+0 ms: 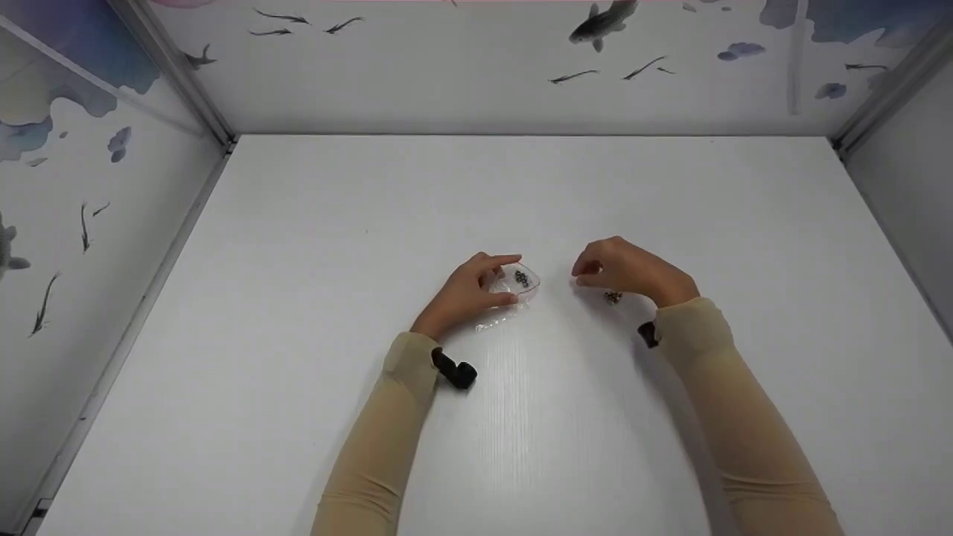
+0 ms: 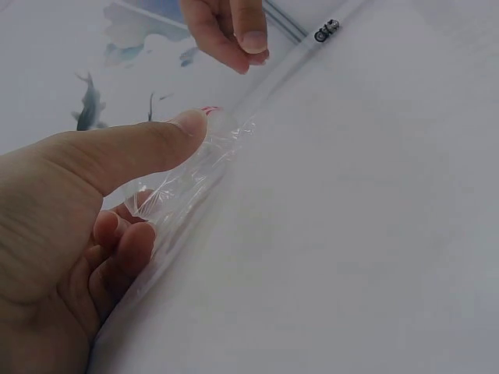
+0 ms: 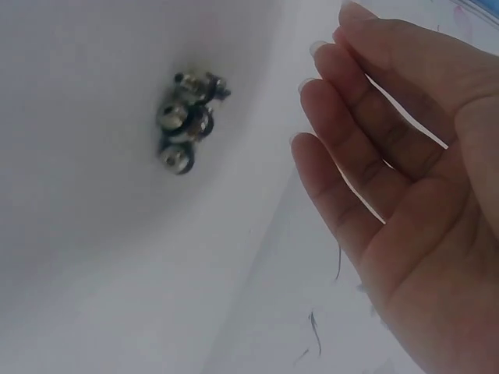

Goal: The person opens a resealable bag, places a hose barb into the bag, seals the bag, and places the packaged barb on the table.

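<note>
My left hand (image 1: 470,289) holds a clear plastic zip bag (image 1: 527,290), its thumb and index finger spread along the two sides. Red shows along the bag's edge near the thumb in the left wrist view. Several small dark metal pieces (image 1: 521,278) show within the bag's outline in the head view. To the right, my right hand (image 1: 629,269) hovers by a small cluster of shiny metal pieces (image 3: 185,121), which look like nuts or small fittings. Its thumb and index fingertips come together; whether anything tiny is between them is hidden.
The white tabletop (image 1: 260,313) has a wall panel (image 1: 461,89) with painted fish at its back and more panels at the sides. A black wrist camera (image 1: 456,371) juts from the left sleeve, another (image 1: 648,334) from the right.
</note>
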The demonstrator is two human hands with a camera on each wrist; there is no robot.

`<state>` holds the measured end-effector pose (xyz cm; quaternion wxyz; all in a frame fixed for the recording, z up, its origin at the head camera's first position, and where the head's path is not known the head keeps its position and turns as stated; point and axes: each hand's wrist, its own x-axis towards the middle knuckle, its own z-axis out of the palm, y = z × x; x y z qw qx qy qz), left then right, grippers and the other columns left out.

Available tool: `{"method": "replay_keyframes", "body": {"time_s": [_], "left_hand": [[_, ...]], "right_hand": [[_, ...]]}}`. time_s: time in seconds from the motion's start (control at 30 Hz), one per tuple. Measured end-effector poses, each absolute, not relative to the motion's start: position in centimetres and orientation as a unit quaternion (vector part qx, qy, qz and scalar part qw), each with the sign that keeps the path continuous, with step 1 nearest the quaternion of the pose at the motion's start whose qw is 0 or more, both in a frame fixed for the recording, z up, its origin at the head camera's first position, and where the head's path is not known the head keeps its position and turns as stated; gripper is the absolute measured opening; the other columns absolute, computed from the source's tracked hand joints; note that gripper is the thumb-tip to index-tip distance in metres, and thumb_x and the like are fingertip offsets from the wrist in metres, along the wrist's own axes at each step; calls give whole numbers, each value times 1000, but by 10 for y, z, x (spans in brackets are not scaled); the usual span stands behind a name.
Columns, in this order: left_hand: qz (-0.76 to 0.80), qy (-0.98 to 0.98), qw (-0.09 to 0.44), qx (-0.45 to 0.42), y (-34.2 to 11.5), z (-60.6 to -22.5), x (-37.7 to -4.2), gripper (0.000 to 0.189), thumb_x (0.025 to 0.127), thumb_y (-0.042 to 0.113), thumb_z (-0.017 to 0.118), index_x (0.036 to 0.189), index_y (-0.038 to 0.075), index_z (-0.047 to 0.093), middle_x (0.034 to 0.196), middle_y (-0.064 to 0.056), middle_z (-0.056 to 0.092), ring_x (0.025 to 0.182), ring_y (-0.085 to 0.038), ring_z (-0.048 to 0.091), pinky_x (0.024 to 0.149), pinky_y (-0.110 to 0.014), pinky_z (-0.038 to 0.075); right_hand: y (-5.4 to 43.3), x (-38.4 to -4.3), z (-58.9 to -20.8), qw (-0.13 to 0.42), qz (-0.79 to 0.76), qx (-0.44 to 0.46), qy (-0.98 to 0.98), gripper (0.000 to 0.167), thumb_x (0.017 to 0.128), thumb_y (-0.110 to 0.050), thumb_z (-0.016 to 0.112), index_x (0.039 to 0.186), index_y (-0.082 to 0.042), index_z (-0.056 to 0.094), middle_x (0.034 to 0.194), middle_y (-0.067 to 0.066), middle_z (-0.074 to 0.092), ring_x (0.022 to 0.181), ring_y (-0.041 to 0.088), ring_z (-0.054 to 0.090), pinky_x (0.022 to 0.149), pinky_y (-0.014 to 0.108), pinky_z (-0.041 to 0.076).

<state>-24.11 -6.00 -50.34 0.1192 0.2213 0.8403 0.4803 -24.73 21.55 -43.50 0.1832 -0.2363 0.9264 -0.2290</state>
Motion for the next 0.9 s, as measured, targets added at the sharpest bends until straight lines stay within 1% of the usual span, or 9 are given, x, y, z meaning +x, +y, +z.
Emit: {"method": "replay_keyframes", "body": {"time_s": [0.07,0.3,0.4,0.57,0.8,0.9], "left_hand": [[481,841,120,219,-60,-503,-241,61,81,28,78,137,33,54,104,1,54,91,-12,43,78,-27,37],[483,841,120,213,-59,-503,-241,61,81,27,78,136,34,54,104,0,54,91,-12,43,78,-27,37],[481,841,120,215,-59,-503,-241,61,81,27,78,137,32,54,105,-1,54,91,-13,44,79,-27,37],[477,843,117,219,-58,-503,-242,61,81,26,78,137,31,54,106,-1,55,92,-13,44,80,-27,37],[485,838,121,219,-60,-503,-241,59,82,28,77,136,35,53,106,1,55,93,-12,45,79,-28,38],[481,841,120,218,-60,-503,-241,60,82,28,77,136,35,53,106,1,55,94,-12,46,80,-27,38]], "right_hand": [[221,-246,-435,192,-225,-227,928,19,88,-10,69,106,-4,73,103,10,70,93,21,62,86,40,52],[239,-242,-434,219,-232,-196,927,16,87,-12,70,102,-9,73,97,5,70,79,16,61,76,34,50],[245,-241,-434,224,-232,-190,927,15,87,-14,71,101,-10,74,97,5,70,82,16,60,76,33,49],[248,-241,-435,237,-222,-178,929,15,88,-14,69,101,-11,75,98,4,71,87,17,60,79,34,50],[252,-241,-437,242,-225,-185,926,12,89,-13,68,98,-12,74,93,1,71,89,17,60,82,34,49],[252,-241,-437,242,-224,-182,926,12,89,-13,68,98,-12,74,94,1,70,88,17,60,81,35,49]]}}
